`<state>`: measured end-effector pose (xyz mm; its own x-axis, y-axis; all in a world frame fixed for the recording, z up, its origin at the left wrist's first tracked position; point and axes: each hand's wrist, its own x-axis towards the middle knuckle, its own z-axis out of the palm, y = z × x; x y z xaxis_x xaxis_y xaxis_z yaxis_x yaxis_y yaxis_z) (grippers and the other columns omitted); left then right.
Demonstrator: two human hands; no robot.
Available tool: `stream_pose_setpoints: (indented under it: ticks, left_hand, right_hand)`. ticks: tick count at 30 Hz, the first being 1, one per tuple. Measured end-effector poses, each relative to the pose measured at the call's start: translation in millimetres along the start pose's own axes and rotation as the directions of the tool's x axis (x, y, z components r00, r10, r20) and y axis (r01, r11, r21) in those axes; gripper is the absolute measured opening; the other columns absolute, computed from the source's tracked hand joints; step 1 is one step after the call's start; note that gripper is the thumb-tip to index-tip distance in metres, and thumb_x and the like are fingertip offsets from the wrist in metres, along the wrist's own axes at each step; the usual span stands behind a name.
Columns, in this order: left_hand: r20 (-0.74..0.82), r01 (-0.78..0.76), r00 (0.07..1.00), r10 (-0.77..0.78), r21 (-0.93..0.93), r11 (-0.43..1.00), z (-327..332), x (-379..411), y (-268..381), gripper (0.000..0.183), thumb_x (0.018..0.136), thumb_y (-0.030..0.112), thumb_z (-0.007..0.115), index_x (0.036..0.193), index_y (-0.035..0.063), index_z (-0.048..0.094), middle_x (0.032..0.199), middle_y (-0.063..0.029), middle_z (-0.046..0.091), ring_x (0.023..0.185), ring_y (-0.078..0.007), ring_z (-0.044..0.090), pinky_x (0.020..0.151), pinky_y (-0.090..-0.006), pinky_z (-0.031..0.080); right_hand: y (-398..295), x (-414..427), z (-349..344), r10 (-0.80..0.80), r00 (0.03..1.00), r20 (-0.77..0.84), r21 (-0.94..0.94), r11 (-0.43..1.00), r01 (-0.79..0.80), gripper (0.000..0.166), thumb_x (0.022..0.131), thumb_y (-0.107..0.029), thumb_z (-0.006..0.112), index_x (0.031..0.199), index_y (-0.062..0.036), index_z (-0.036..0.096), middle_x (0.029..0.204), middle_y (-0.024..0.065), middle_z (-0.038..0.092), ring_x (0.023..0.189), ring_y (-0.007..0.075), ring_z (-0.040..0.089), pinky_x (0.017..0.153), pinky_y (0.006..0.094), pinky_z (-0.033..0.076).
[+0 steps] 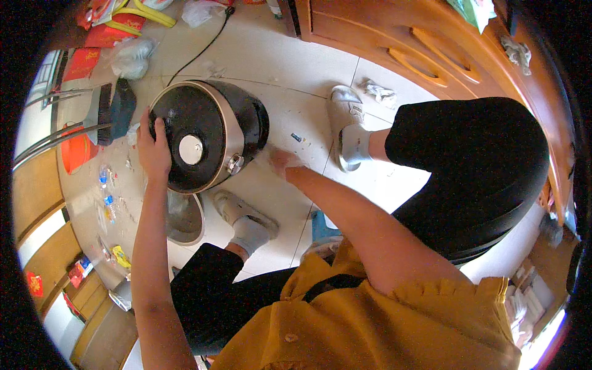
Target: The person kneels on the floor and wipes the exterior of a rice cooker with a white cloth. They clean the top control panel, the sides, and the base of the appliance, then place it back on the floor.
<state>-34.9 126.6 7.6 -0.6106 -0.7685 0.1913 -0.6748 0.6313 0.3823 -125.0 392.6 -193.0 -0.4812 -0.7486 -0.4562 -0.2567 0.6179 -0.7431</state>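
A round black electric appliance (194,111) stands on the tiled floor, with a pale gold rim, a white disc (191,150) in its top and a silver knob (235,163) on its side. My left hand (153,150) grips its left edge, thumb on the black top and fingers over the rim. My right hand (284,162), blurred by motion, is low beside the appliance's right side. Whether it touches the appliance or holds anything I cannot tell. A black power cord (201,53) runs from behind the appliance.
A wooden cabinet (351,27) with curved handles borders the right. My shoes (344,99) flank the appliance, and a grey bin (187,222) stands close by. Left are a brush (104,115), an orange bucket (76,148) and plastic bottles (109,202). Small litter (297,137) lies on the tiles.
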Motion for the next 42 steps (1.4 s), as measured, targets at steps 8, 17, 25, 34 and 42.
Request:
stream_pose_setpoints:
  ticks: [8,17,25,34,42]
  left_hand:
    - [0.014,0.062,0.998,-0.062,0.027,0.998,-5.2,-2.9,7.1,0.049,0.1,0.042,0.049,0.143,0.0177,0.049,0.13,-0.0179,0.057,0.119,-0.0373,0.056,0.101,-0.0442,0.043]
    - [0.005,0.099,0.995,-0.1,0.051,0.994,-4.7,-2.4,0.4,0.052,0.098,0.044,0.051,0.144,0.0194,0.048,0.13,-0.0184,0.056,0.12,-0.0377,0.055,0.1,-0.0451,0.044]
    - [-0.016,0.059,0.998,-0.059,0.021,0.998,0.3,-0.2,0.1,0.051,0.098,0.043,0.051,0.143,0.019,0.05,0.13,-0.0189,0.057,0.12,-0.0383,0.055,0.101,-0.0454,0.043]
    - [0.008,0.082,0.997,-0.083,0.051,0.995,1.8,-0.2,-0.6,0.051,0.099,0.043,0.049,0.145,0.0204,0.047,0.131,-0.018,0.056,0.121,-0.0373,0.054,0.102,-0.0449,0.043]
    - [-0.025,0.024,0.999,-0.023,0.036,0.999,-1.1,-1.1,-11.6,0.05,0.1,0.042,0.048,0.145,0.0214,0.047,0.13,-0.0183,0.057,0.122,-0.0372,0.054,0.102,-0.0445,0.042]
  right_hand:
    - [-10.1,19.1,56.2,-0.103,0.961,-0.257,0.018,0.994,0.111,0.032,0.093,-0.023,0.055,0.12,-0.0043,0.057,0.105,0.0209,0.066,0.1,0.0399,0.065,0.085,0.0474,0.053]
    - [-9.5,42.0,86.1,0.19,0.981,-0.038,-0.097,0.976,-0.193,0.039,0.091,-0.025,0.058,0.126,-0.0055,0.056,0.108,0.0184,0.065,0.101,0.0383,0.064,0.085,0.0472,0.054]
    - [11.5,41.9,107.3,-0.092,0.995,0.045,-0.153,0.983,0.098,0.029,0.088,-0.029,0.06,0.104,-0.0064,0.068,0.102,0.0184,0.067,0.091,0.0375,0.067,0.073,0.0451,0.056]
    - [12.0,33.2,44.2,-0.156,0.97,-0.189,-0.228,0.967,0.111,0.03,0.086,-0.009,0.057,0.113,-0.0131,0.068,0.108,0.0154,0.061,0.103,0.034,0.061,0.085,0.044,0.053]
    - [-20.6,99.1,-26.2,-0.122,0.914,-0.386,0.042,0.988,0.15,0.029,0.092,-0.016,0.055,0.118,-0.0065,0.062,0.121,0.0197,0.056,0.114,0.0383,0.056,0.094,0.0433,0.049]
